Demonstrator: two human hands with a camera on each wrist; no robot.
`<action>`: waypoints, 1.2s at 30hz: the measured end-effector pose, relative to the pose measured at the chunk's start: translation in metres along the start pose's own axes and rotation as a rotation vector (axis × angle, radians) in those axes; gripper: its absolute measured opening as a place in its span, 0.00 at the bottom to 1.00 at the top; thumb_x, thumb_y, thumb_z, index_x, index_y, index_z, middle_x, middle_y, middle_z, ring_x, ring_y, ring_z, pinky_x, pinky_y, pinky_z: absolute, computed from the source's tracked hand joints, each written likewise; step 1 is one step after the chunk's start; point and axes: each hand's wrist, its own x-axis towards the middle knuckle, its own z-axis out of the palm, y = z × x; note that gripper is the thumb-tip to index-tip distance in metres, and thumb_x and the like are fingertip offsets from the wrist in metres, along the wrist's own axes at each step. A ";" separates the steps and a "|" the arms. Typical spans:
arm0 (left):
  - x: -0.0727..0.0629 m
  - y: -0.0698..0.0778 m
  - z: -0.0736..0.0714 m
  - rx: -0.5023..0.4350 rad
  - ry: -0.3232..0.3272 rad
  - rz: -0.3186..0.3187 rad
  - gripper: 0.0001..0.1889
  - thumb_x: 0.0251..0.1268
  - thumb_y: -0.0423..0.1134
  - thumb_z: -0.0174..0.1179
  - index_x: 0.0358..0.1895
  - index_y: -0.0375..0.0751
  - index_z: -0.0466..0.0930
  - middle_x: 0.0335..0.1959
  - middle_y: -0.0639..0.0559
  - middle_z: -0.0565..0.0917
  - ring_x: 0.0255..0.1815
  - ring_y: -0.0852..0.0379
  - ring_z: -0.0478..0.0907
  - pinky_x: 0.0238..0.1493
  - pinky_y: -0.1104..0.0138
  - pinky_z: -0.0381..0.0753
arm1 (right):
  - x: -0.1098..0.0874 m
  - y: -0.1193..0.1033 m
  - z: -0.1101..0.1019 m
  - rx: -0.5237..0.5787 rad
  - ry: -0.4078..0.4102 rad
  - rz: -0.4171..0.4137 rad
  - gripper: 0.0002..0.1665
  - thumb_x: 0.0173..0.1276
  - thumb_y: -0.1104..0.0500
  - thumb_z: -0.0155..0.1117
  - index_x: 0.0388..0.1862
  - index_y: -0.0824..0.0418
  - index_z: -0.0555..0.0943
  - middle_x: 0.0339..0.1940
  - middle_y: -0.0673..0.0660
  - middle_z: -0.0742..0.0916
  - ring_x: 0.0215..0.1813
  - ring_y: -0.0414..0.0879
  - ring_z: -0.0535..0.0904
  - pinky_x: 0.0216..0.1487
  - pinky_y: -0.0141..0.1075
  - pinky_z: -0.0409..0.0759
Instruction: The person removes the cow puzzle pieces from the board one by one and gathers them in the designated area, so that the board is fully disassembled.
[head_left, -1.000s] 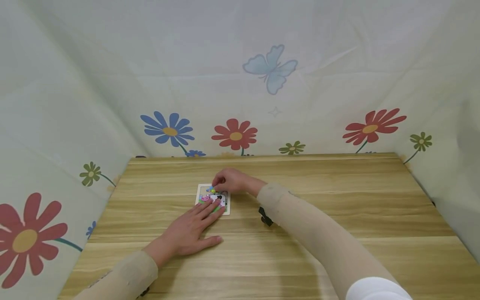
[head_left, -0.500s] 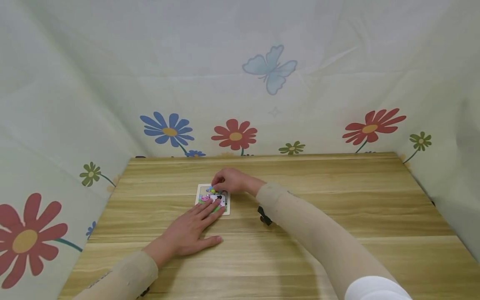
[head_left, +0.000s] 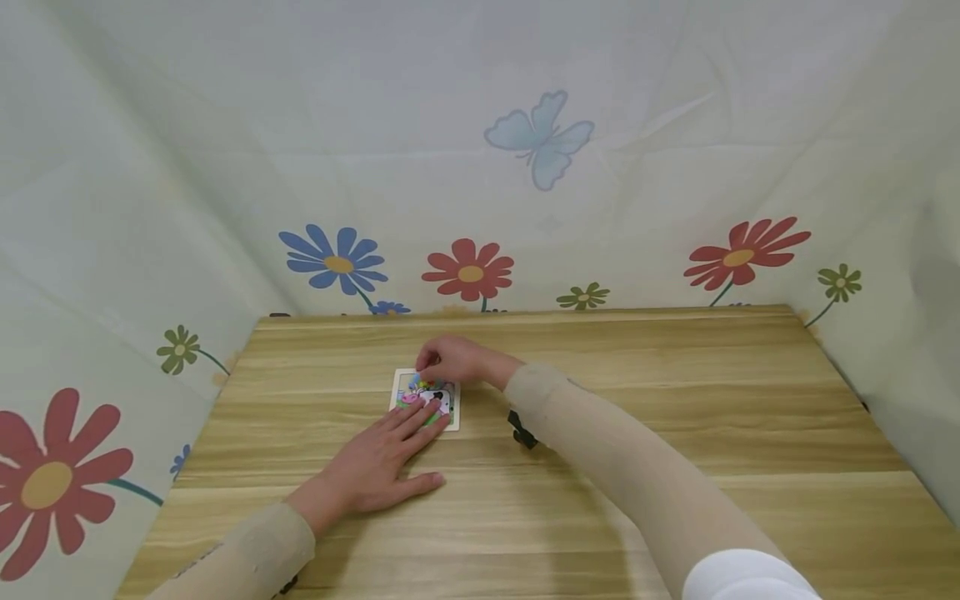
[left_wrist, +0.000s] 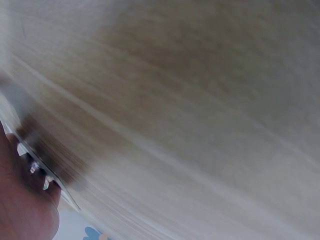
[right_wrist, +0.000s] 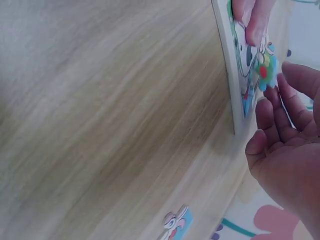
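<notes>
A small picture puzzle with a white frame (head_left: 456, 417) lies on the table and shows a black-and-white cow with a pink snout. My left hand (head_left: 386, 457) rests over its near part, fingers spread and nearly straight, thumb on the wood. In the right wrist view, a blue puzzle piece (right_wrist: 267, 71) with yellow and red on it sits tilted above the puzzle's surface. My right hand (head_left: 459, 360) pinches that piece by its edge, thumb against the fingers. The left wrist view shows only part of the left hand (left_wrist: 25, 205) at the frame's edge.
Another puzzle piece (right_wrist: 177, 226), blue and white, lies loose on the wooden table (head_left: 570, 500) in the right wrist view. A curtain (head_left: 637, 183) printed with flowers and a butterfly borders the table's back and sides.
My right hand has shifted slightly left over the puzzle's top part, with the piece between its fingers. The left hand stays in place.
</notes>
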 end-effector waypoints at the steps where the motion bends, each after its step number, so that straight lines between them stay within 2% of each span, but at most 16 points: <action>1: 0.000 0.000 0.000 0.001 0.001 0.000 0.46 0.77 0.77 0.43 0.88 0.55 0.54 0.89 0.49 0.54 0.89 0.45 0.50 0.84 0.46 0.58 | 0.001 0.000 0.001 -0.017 -0.008 -0.016 0.06 0.81 0.59 0.65 0.49 0.59 0.86 0.41 0.51 0.87 0.43 0.43 0.80 0.50 0.32 0.79; 4: 0.000 0.001 -0.001 -0.003 -0.004 -0.001 0.46 0.78 0.76 0.43 0.88 0.54 0.55 0.89 0.48 0.54 0.88 0.44 0.51 0.84 0.46 0.58 | 0.003 0.001 0.004 -0.077 -0.023 -0.055 0.04 0.80 0.61 0.66 0.48 0.60 0.86 0.41 0.51 0.86 0.43 0.42 0.79 0.49 0.31 0.79; 9: 0.000 0.001 -0.002 -0.008 -0.025 -0.011 0.46 0.78 0.76 0.42 0.88 0.54 0.53 0.89 0.49 0.53 0.89 0.45 0.48 0.85 0.46 0.56 | 0.003 0.004 0.007 -0.140 -0.011 -0.059 0.04 0.78 0.60 0.69 0.48 0.59 0.86 0.41 0.50 0.86 0.44 0.41 0.79 0.50 0.31 0.79; 15: -0.001 0.000 -0.001 0.004 -0.023 -0.010 0.46 0.78 0.76 0.42 0.88 0.54 0.53 0.89 0.49 0.52 0.89 0.45 0.48 0.85 0.46 0.56 | 0.003 0.004 0.006 -0.162 -0.027 -0.046 0.08 0.77 0.57 0.71 0.50 0.59 0.88 0.42 0.50 0.87 0.45 0.42 0.80 0.53 0.31 0.80; 20: 0.001 -0.001 -0.002 0.004 -0.013 -0.001 0.45 0.78 0.75 0.43 0.88 0.53 0.53 0.89 0.48 0.52 0.89 0.45 0.48 0.85 0.46 0.56 | 0.003 0.003 0.005 -0.170 -0.024 -0.055 0.06 0.77 0.58 0.72 0.47 0.59 0.88 0.40 0.49 0.87 0.43 0.41 0.79 0.51 0.31 0.79; 30: 0.001 0.002 -0.004 0.000 -0.027 -0.003 0.46 0.78 0.76 0.41 0.89 0.54 0.52 0.89 0.49 0.52 0.89 0.46 0.47 0.85 0.46 0.56 | 0.003 0.006 0.007 -0.109 0.007 -0.029 0.06 0.75 0.59 0.73 0.46 0.59 0.86 0.38 0.49 0.86 0.41 0.41 0.79 0.49 0.31 0.79; 36: 0.001 0.002 -0.004 0.005 -0.034 -0.009 0.46 0.77 0.77 0.41 0.89 0.55 0.51 0.89 0.50 0.52 0.89 0.46 0.47 0.85 0.47 0.56 | -0.001 0.004 0.006 -0.017 0.041 -0.003 0.04 0.77 0.59 0.71 0.45 0.58 0.85 0.40 0.50 0.86 0.42 0.42 0.80 0.47 0.31 0.79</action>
